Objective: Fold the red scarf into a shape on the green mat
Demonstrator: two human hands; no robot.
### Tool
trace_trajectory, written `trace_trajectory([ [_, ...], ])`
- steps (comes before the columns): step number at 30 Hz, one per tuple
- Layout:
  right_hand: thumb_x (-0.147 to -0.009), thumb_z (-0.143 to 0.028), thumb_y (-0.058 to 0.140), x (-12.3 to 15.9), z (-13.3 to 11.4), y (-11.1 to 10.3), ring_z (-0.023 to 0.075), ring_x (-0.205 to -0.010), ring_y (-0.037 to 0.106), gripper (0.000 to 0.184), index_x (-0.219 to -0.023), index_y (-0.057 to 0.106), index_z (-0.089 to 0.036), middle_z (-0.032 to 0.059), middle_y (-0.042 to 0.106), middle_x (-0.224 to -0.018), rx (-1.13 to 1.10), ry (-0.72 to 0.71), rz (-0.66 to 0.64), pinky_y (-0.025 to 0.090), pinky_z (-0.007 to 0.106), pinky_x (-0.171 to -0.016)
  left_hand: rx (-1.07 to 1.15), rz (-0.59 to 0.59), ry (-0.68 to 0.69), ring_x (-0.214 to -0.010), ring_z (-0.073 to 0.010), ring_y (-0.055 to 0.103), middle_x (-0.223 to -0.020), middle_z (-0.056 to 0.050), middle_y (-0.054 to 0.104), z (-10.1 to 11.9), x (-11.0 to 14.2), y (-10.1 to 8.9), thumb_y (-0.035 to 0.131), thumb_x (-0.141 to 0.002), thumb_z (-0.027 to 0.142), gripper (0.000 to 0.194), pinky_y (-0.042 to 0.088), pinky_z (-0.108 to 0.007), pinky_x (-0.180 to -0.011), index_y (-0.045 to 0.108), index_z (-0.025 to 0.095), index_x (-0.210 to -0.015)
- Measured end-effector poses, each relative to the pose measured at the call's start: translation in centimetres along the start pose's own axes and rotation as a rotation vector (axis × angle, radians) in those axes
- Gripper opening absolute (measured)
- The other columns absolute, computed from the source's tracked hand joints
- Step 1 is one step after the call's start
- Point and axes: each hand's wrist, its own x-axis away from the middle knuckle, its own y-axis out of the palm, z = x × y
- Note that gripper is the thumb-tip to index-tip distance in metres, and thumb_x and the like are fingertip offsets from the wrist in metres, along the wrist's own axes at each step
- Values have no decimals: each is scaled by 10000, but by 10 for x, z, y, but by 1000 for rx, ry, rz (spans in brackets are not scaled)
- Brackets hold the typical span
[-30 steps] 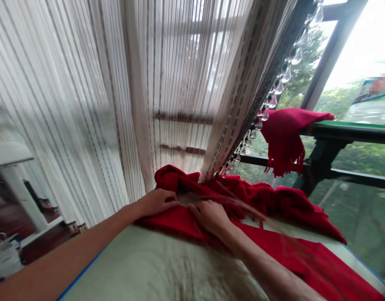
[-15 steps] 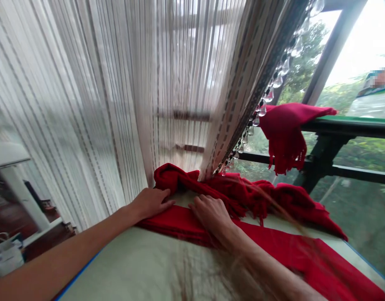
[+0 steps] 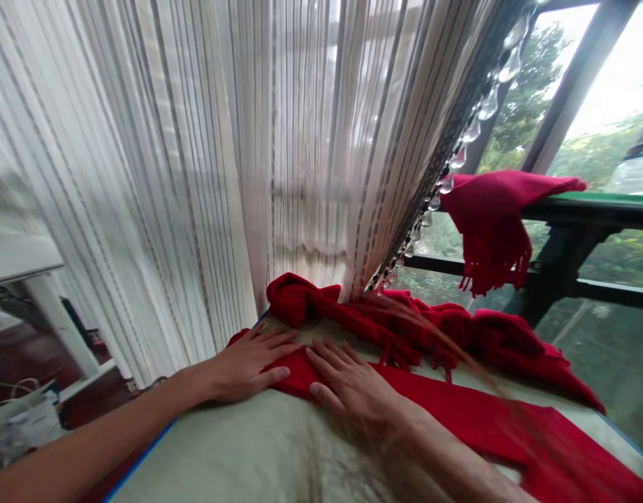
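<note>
A long red scarf [image 3: 447,402] lies in a flat folded strip across the pale tabletop [image 3: 237,447]. My left hand [image 3: 251,363] rests flat on its far left end, fingers stretched out and apart. Just to the right, my right hand [image 3: 350,381] presses down on the same strip with its fingers spread. Neither hand grips the cloth. Behind the hands lies a crumpled red scarf with fringe [image 3: 431,318], bunched along the table's far edge. Blurred strands of hair cross the near part of the view.
A striped sheer curtain [image 3: 185,175] hangs right behind the table, its edge trimmed with clear beads [image 3: 471,129]. Another fringed red scarf [image 3: 497,223] drapes over a dark rail [image 3: 594,209] by the window. A white table [image 3: 22,258] stands at left. A person's light clothing shows at far right.
Both hands have flattened and spread their fingers on the scarf, where they were more curled at its edge before. The view has shifted slightly left.
</note>
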Motion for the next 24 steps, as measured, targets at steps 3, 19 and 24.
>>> trace_trajectory([
  [3, -1016, -572, 329, 2, -6, -7, 313, -1540, 147, 690, -1592, 235, -203, 134, 220, -1655, -5, 2, -25, 132, 597, -1255, -14, -32, -1, -1533, -321, 185, -1671, -32, 168, 0, 4, -4, 359, -1011, 655, 642, 100, -620, -1220, 190, 420, -1584],
  [19, -998, -439, 335, 184, 107, -47, 202, -1518, 256, 513, -1482, 482, -356, -2, 409, -1590, 151, 558, 317, 154, 437, -1281, 62, 169, 14, -1513, -371, 222, -1629, -59, 303, 52, -56, 6, 414, -993, 656, 596, 95, -706, -1185, 360, 412, -1534],
  [24, -1006, -505, 311, 202, 105, -57, 210, -1525, 189, 548, -1523, 399, -349, -2, 320, -1621, 141, 674, 226, 144, 478, -1268, 57, 147, -19, -1512, -384, 208, -1642, -64, 249, 49, -56, 10, 432, -988, 653, 617, 94, -706, -1180, 314, 418, -1546],
])
